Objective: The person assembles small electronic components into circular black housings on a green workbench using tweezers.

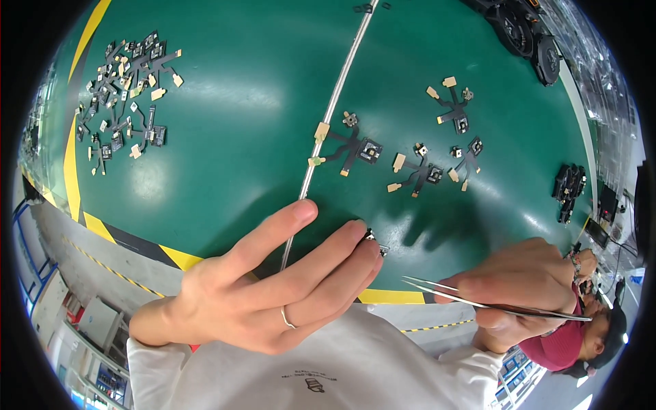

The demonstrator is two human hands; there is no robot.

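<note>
My left hand [280,287], a ring on one finger, reaches over the front edge of the green mat. Its fingers are closed at the tips on a small dark and silver electronic part [374,240]; most of it is hidden behind the fingers. In my right hand [523,283] is a pair of metal tweezers [506,307], pinched with the slim tips slightly apart and pointing left toward that part. Beyond the hands lie several black flex circuits with tan tabs, including a near one [425,174] and one [352,147] whose tabs overlap a silver strip.
A metal strip [335,102] crosses the green mat [225,130]. At the far left is a pile of flex circuits [130,82]. Black parts [568,191] sit at the right, with larger black assemblies [519,34] at the far right. Another person [574,335] is at the lower right.
</note>
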